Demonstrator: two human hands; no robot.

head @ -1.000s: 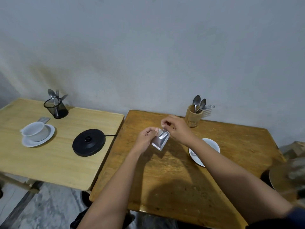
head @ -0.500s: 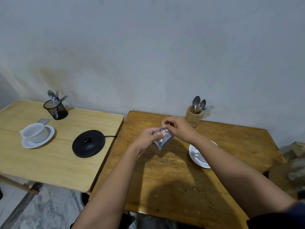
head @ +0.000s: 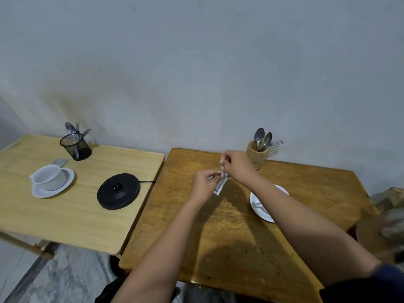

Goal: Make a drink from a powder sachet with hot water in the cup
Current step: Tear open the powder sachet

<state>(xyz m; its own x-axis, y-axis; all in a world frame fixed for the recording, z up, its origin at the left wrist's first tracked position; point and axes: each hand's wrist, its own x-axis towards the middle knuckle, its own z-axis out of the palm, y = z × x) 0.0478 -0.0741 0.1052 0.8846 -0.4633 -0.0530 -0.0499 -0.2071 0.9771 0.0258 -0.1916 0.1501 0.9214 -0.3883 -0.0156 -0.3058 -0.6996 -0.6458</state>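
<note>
A small silvery powder sachet (head: 221,186) hangs above the dark wooden table (head: 229,237), pinched at its top by both hands. My left hand (head: 203,185) grips its left top corner. My right hand (head: 237,166) grips the top a little higher and farther back, with a strip of foil between its fingers. A white saucer (head: 259,207) lies to the right, mostly hidden under my right forearm; the cup on it is covered. A second white cup (head: 48,177) on a saucer stands on the lighter left table (head: 72,215).
A black kettle base (head: 119,191) with its cord sits on the left table's right side. A black mesh holder (head: 76,146) with cutlery stands at the back left. A wooden holder (head: 256,154) with spoons and a fork stands behind my right hand. A blurred object (head: 384,230) is at the right edge.
My right hand has lifted up and back at the sachet's top while my left hand stays low. The sachet has turned edge-on and now hangs downward.
</note>
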